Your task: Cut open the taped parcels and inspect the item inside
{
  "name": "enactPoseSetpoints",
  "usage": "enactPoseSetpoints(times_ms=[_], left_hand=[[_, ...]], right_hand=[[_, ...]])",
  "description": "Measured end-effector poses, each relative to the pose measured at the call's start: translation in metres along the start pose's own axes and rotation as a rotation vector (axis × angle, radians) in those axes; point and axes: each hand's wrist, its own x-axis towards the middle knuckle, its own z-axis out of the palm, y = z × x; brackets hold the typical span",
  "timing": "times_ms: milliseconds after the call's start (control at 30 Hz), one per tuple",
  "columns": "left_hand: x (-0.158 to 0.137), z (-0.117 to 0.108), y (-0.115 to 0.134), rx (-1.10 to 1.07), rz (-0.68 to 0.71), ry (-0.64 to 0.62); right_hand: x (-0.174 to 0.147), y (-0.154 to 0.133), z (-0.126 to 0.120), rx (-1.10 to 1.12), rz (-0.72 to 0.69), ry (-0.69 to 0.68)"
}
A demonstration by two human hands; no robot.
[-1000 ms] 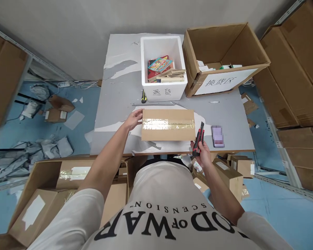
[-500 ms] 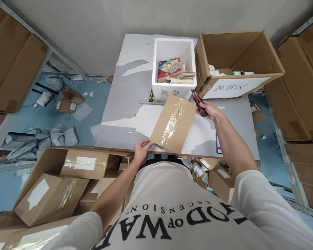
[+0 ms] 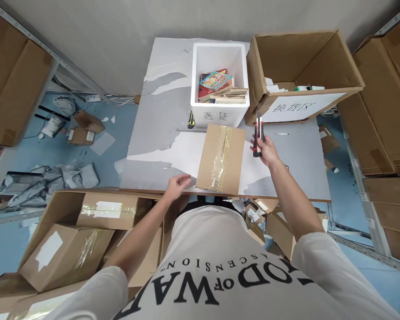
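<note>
A flat cardboard box (image 3: 210,153) lies on the table by its front edge, clear tape running down its middle. Just off the box's lower left corner is my left hand (image 3: 178,186), its fingers stretched towards the box and nothing in them. My right hand (image 3: 267,150) grips a red and black box cutter (image 3: 258,140) to the right of the box, its tip pointing away from me. Behind the box stands a white foam bin (image 3: 220,116) with several books (image 3: 216,81) in it.
Right of the bin, a large open carton (image 3: 306,109) with a handwritten label holds small boxes. A yellow and black cutter (image 3: 191,120) lies beside the bin. Below the table at left, a big carton (image 3: 62,195) holds taped boxes. Shelving with cartons (image 3: 370,111) flanks the right side.
The box has turned straighter and lies lower on the table. My left hand has let go of its corner and drawn left. My right hand has swung the cutter upright, away from the box.
</note>
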Motion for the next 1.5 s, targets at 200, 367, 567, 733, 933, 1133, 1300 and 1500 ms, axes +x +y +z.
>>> enactPoseSetpoints(times_ms=[200, 367, 567, 733, 933, 1133, 1300, 1500], left_hand=[[0.118, -0.005, 0.069, 0.053, 0.174, -0.126], [0.203, 0.041, 0.119, 0.039, 0.165, -0.251], [0.221, 0.072, 0.123, 0.005, 0.044, -0.288], [0.208, 0.065, 0.120, -0.027, 0.078, -0.289], [0.157, 0.024, 0.108, -0.064, 0.200, -0.093], [0.065, 0.009, 0.050, -0.176, 0.231, 0.273], [0.019, 0.029, 0.006, -0.266, 0.170, 0.403], [0.017, 0.023, 0.004, 0.114, 0.244, 0.529]], right_hand=[[-0.140, 0.061, -0.025, 0.248, 0.204, 0.069], [-0.219, 0.103, -0.009, 0.412, 0.380, 0.099], [-0.226, 0.104, 0.017, 0.503, 0.397, 0.120], [-0.216, 0.102, 0.018, 0.458, 0.341, 0.176], [-0.171, 0.068, -0.020, 0.303, 0.209, 0.176], [-0.063, 0.018, -0.033, 0.100, 0.117, 0.045], [0.006, 0.003, -0.012, 0.001, 0.055, -0.114], [-0.005, 0.014, -0.018, -0.098, -0.032, -0.068]])
